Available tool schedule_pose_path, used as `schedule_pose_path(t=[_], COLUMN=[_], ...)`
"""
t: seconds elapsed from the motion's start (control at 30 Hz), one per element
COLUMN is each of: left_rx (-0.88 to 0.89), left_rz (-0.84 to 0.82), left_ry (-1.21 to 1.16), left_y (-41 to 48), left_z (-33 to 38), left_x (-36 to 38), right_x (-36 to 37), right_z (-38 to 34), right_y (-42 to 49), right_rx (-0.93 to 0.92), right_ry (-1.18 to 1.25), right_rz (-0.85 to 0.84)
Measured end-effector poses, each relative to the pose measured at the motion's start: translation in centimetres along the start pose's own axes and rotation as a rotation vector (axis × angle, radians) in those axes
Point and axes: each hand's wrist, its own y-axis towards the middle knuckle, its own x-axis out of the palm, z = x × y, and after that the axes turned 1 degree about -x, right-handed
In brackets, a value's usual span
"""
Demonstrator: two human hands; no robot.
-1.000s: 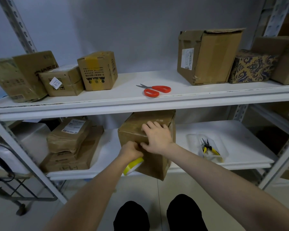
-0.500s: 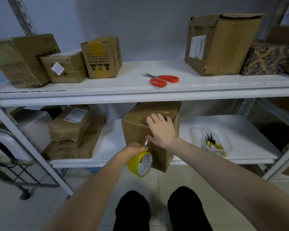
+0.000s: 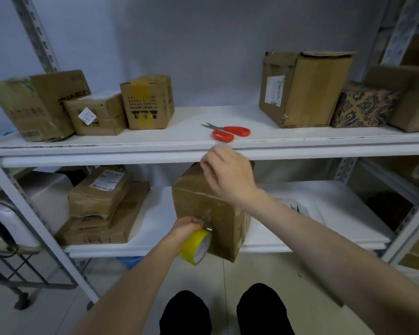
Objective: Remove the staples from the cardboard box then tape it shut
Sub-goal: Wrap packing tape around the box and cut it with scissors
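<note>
A brown cardboard box (image 3: 198, 204) stands on the lower shelf, its near corner jutting past the shelf edge. My left hand (image 3: 186, 226) grips a yellow tape roll (image 3: 196, 246) against the box's front face, low down, with clear tape stretched onto the cardboard. My right hand (image 3: 228, 175) hovers above the box top, fingers loosely curled and holding nothing, just under the upper shelf's edge. Red-handled scissors (image 3: 228, 132) lie on the upper shelf right behind that hand.
Several cardboard boxes (image 3: 145, 102) line the upper shelf (image 3: 107, 151). Stacked parcels (image 3: 102, 204) sit left on the lower shelf (image 3: 336, 213); a clear tray with pliers (image 3: 295, 209) is partly hidden by my right forearm. A metal cart (image 3: 10, 262) stands at the left.
My right hand has lifted off the box top and risen toward the upper shelf. My left hand has drawn the tape roll down the box's front face.
</note>
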Motion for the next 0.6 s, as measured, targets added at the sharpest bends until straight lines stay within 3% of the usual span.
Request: schedule_pose_path(t=[0.07, 0.1, 0.23, 0.43, 0.53, 0.6], left_rx=[0.0, 0.0, -0.045, -0.074, -0.04, -0.026], left_rz=[0.01, 0.014, -0.034, -0.043, -0.027, -0.021], left_ry=[0.043, 0.059, 0.082, 0.154, 0.151, 0.173], left_y=[-0.1, 0.0, -0.6, -1.0, -0.8, -0.8], left_z=[0.3, 0.6, 1.2, 1.6, 1.8, 2.1], left_x=[0.2, 0.3, 0.0, -0.4, -0.2, -0.2], right_x=[-1.9, -2.6, -2.7, -3.5, -5.2, -6.3], right_z=[1.2, 2.1, 4.8, 5.7, 4.2, 3.2], right_y=[3.6, 5.2, 8.8, 10.6, 8.9, 6.7], right_rx=[0.224, 0.359, 0.686, 0.615, 0.549, 0.553], right_ry=[-0.04, -0.101, -0.173, -0.083, -0.009, 0.183], right_rz=[0.028, -0.061, -0.641, -0.796, -0.74, -0.666])
